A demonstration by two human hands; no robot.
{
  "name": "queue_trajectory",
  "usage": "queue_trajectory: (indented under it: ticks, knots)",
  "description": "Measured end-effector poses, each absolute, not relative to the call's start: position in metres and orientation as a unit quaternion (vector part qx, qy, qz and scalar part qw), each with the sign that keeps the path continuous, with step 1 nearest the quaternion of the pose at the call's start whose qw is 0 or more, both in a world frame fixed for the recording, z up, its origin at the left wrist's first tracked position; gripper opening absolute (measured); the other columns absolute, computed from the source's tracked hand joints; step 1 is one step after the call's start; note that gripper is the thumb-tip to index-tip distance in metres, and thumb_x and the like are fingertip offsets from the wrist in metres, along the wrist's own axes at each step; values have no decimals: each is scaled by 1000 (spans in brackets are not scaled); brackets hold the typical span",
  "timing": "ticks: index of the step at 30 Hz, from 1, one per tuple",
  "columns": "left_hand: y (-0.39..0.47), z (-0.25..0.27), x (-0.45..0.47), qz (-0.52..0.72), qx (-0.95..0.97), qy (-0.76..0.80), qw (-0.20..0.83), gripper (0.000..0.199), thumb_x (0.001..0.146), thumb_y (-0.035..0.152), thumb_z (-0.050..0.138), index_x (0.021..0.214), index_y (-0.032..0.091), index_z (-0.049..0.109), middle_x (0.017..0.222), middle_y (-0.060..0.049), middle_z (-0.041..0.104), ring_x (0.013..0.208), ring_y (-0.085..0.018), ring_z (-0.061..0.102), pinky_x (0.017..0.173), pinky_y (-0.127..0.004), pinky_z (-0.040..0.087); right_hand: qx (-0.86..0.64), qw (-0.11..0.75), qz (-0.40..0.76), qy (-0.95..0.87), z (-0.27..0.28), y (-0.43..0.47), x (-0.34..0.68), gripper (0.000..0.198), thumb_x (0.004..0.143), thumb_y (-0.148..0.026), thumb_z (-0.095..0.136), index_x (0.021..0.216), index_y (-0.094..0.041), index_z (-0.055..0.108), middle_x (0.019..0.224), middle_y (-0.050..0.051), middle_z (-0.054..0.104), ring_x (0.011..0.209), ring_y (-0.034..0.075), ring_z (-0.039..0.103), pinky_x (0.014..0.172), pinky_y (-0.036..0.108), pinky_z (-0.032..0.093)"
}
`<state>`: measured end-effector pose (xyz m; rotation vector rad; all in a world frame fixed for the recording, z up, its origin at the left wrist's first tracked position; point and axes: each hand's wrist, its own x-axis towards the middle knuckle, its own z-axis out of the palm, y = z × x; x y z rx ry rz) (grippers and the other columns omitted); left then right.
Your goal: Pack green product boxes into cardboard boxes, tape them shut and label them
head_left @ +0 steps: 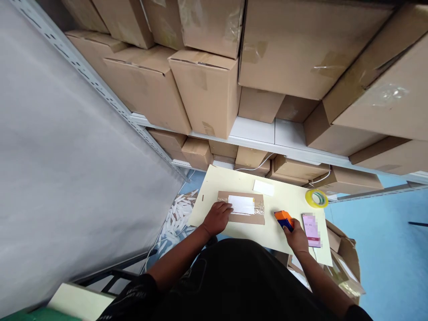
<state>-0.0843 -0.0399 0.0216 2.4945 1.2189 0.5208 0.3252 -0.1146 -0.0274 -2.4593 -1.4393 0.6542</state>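
A flat brown cardboard parcel (247, 219) lies on the cream tabletop (207, 183), with clear tape across it and a white label (241, 204) on its upper face. My left hand (218, 217) rests on the parcel's left part, fingers stretched out and touching the label's left edge. In my right hand (297, 237) is an orange and dark blue handheld device (283, 220), held above the table to the right of the parcel. Its exact kind is unclear. Near that hand lies a phone (310, 229) with a lit pink screen.
A yellow-rimmed tape roll (316, 199) and a white slip (264, 187) lie on the table. Shelves of cardboard boxes (203, 89) rise behind it. White scraps (179, 214) litter the floor at left. An open carton (349, 254) stands right of the table.
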Motion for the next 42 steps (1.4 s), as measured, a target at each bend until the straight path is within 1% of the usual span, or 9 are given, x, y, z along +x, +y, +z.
queue_trajectory:
  ticks: [3,7,13,16,20,25,31,36,42]
  knots:
    - [-38,23,-85,203,864,429,171,43,90,11,53,127,21,72,134,-9,69,123,-28,57,112,-49,43,-813,235,261,-465,16,-100,310,56,80,-53,68,126,-24,55,108,8,74,94,29,72,82,40,55]
    - [-37,21,-82,240,827,457,222,42,85,8,55,117,23,77,126,-7,73,121,-28,58,110,-49,44,-658,375,445,-478,70,-70,267,48,78,-46,75,117,-26,53,106,5,74,98,25,70,85,37,56]
    - [-22,39,-81,292,719,499,386,27,93,25,56,104,21,80,112,-8,78,112,-27,65,105,-44,48,-503,307,589,-553,92,-28,190,40,75,-33,74,111,-24,56,96,1,72,86,20,67,78,33,54]
    - [-15,52,-83,332,594,520,516,43,101,48,47,106,19,79,109,-9,78,108,-25,68,99,-40,51,-489,274,587,-584,91,-18,173,38,77,-31,71,111,-24,56,93,0,70,84,19,66,79,32,52]
    - [-9,59,-81,368,448,503,641,61,97,67,47,107,14,76,99,-9,77,93,-24,70,86,-37,53,-485,236,575,-615,91,-12,169,37,77,-28,69,112,-24,56,89,-2,69,79,17,63,74,30,50]
    - [-9,60,-75,389,412,518,640,50,80,64,72,86,14,73,77,-3,70,73,-17,63,72,-30,48,-488,211,547,-647,93,-9,165,36,78,-27,68,112,-25,57,89,-3,68,79,17,63,75,29,49]
    - [-10,60,-75,395,354,502,683,41,78,56,74,83,15,70,74,-2,68,66,-15,60,67,-28,47,-485,202,547,-652,98,-8,162,36,77,-26,67,111,-25,57,91,-2,70,81,18,65,76,29,49]
    - [-8,51,-75,387,409,581,589,22,79,40,69,79,18,71,78,-3,72,72,-16,64,69,-28,48,-516,166,487,-684,106,-2,156,31,78,-31,66,108,-26,60,82,-4,68,73,18,61,70,28,46]
    - [-10,43,-114,381,430,654,491,25,83,43,62,81,20,71,76,-2,73,74,-19,67,71,-30,49,-543,79,396,-736,123,12,156,32,78,-34,66,109,-27,67,88,-1,72,79,20,66,75,30,48]
